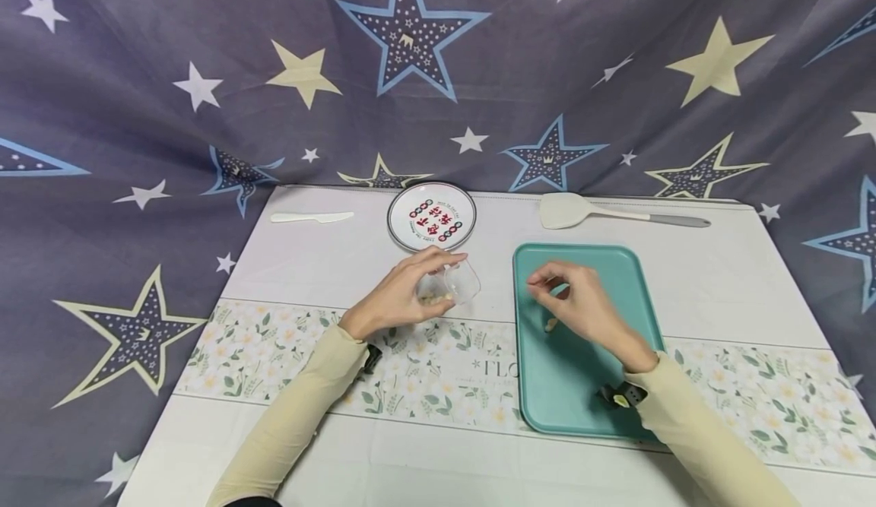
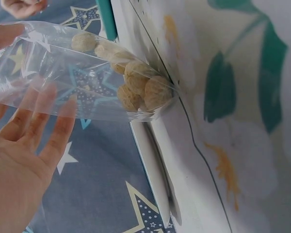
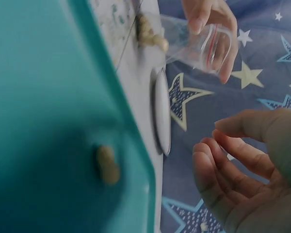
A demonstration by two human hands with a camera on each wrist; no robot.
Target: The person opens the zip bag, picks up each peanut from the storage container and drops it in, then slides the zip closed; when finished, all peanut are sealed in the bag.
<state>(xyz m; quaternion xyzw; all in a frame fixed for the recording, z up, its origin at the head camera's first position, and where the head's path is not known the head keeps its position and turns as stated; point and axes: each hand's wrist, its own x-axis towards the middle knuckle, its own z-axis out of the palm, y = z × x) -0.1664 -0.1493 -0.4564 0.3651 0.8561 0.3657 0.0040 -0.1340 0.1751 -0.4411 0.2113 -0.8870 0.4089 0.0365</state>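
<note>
My left hand (image 1: 400, 292) holds a clear plastic zip bag (image 1: 465, 283) by its mouth, with the thumb on one side and the fingers spread along the other. Several peanuts in their shells (image 2: 138, 80) lie at the bottom of the bag, close to the tabletop in the left wrist view. Over the teal tray (image 1: 561, 393) hovers my right hand (image 1: 582, 305), its fingers loosely bent and nothing visible between them. A single peanut (image 3: 107, 166) lies on the tray below that hand.
A round white plate (image 1: 458, 207) with a dark rim and red lettering sits behind the left hand. A white plastic knife (image 1: 311, 217) lies at the back left. At the back right is a spatula (image 1: 564, 210) with a grey handle. A star-patterned cloth (image 1: 479, 58) hangs behind the table.
</note>
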